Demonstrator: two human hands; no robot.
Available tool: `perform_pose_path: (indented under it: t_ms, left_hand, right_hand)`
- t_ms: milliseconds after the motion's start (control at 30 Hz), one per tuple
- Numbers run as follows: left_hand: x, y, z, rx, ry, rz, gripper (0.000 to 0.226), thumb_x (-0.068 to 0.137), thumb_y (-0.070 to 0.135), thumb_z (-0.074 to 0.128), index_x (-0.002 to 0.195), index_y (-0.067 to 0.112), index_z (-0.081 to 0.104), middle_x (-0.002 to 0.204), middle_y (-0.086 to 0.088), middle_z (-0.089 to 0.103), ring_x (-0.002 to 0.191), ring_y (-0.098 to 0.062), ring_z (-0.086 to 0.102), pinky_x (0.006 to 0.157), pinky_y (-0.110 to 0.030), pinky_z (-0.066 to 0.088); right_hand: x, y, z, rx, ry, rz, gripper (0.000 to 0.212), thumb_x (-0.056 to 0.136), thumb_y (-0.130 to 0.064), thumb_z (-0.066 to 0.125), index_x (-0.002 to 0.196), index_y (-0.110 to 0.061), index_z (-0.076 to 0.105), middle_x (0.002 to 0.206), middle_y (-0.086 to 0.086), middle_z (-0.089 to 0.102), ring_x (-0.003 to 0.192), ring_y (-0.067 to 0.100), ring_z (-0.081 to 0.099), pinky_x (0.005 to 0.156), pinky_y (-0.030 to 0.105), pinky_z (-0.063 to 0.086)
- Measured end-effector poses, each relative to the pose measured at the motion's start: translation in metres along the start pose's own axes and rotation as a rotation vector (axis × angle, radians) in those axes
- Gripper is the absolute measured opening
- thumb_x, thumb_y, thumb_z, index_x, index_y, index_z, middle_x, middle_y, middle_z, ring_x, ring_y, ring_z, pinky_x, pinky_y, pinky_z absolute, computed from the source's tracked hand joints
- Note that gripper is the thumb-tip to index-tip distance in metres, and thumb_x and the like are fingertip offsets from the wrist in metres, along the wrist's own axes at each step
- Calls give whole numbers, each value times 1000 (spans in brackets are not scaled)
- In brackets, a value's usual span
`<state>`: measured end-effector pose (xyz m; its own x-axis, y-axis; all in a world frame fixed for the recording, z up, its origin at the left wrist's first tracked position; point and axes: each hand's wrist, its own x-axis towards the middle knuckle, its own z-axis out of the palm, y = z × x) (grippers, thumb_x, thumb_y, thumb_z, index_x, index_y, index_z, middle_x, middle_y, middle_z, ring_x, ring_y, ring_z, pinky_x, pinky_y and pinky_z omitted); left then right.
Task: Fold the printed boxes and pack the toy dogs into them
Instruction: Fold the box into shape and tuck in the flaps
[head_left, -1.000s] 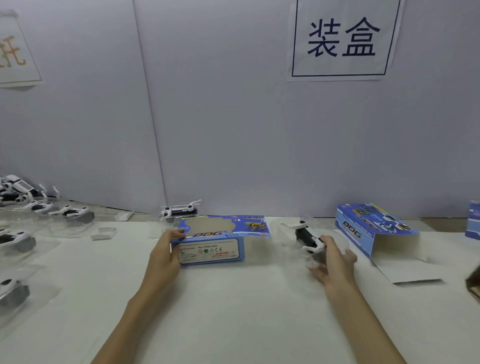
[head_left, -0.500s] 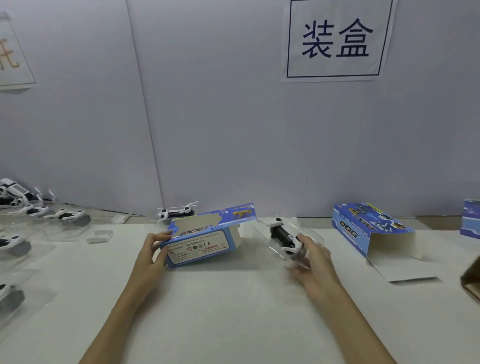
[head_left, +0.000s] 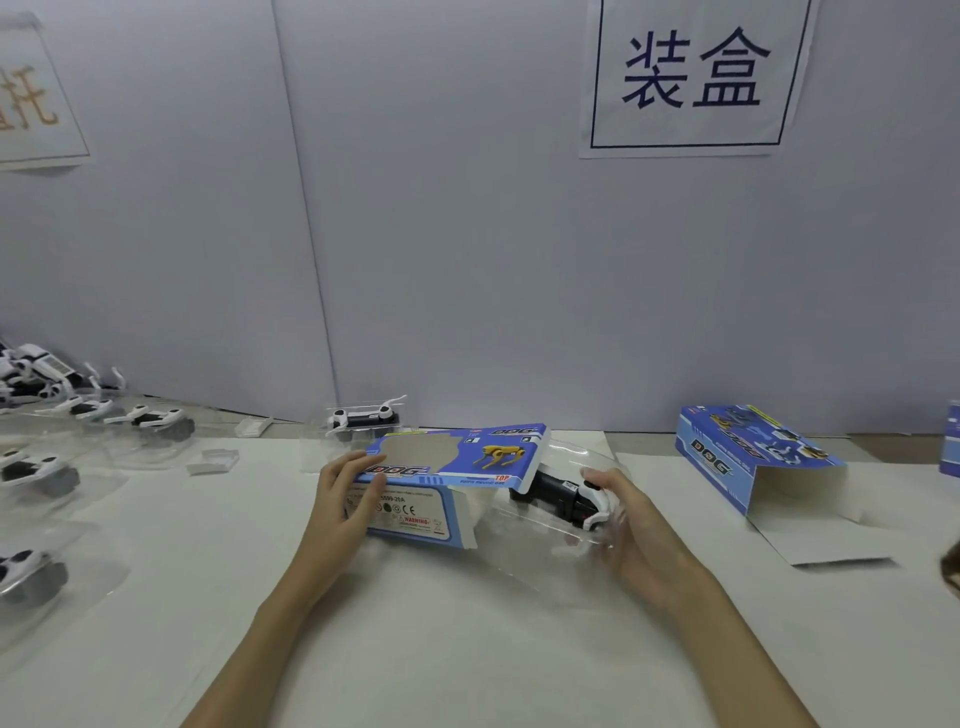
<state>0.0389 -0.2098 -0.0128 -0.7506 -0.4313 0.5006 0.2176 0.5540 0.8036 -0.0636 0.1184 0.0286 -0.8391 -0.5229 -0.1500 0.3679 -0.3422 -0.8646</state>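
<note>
Counter (head_left: 467, 649): white, long, carries all stock; packing judged at an early stage, one unit in hand and several waiting.
Spare printed box (head_left: 748, 462): far right, folded up, one end open with flap lying flat, no dog seen in it; a further blue box edge (head_left: 951, 447) at the frame's right border.
Box in work (head_left: 447, 478): centre, tilted, open end toward the right; left hand (head_left: 345, 499) clamps its left end, thumb on top, fingers over the label.
Toy dog in clear tray (head_left: 563, 501): black and white, head end at the box mouth, not yet inside; right hand (head_left: 631, 525) holds the tray's near end, grip closed around it.
Unpacked dogs in trays (head_left: 150, 423): along the left edge; one more (head_left: 366, 421) behind the box.
Change from a second ago: box then flat on the counter, dog well apart; now box raised, dog brought to its opening; insertion and flap closing left.
</note>
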Motion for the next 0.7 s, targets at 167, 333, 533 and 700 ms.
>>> perform_pose_path:
  t_ms: [167,333,533,700]
  left_hand:
    - [0,-2,0,4,2,6,39,96,44,54,132,31,63,139,9,44,129,14,41,90,-1,42]
    - [3,0,-2,-115,32,-56,26,104,43,54,115,24,68,131,7,49,121,11,49,86,0,40]
    - [3,12,-1,-111,20,-72,55,68,59,65,105,19,67,123,11,49,106,20,51,78,2,37]
    - [2,8,-3,-79,3,-84,32,81,38,73,109,22,67,127,10,46,110,19,49,79,-3,43]
  right_hand:
    - [-8,-7,-10,-305,-76,28,54,67,-41,80,120,-32,75,114,2,77,99,39,70,91,59,57]
    - [-13,-5,2,-292,-154,72,47,76,-36,81,122,-29,74,122,7,75,106,30,75,72,36,61]
    - [-13,-4,-5,-352,-243,110,53,73,-45,83,120,-21,76,115,11,76,91,26,75,72,35,61]
    - [-1,5,-4,-167,-105,84,49,73,-31,81,119,-14,72,86,11,74,81,36,64,56,38,58]
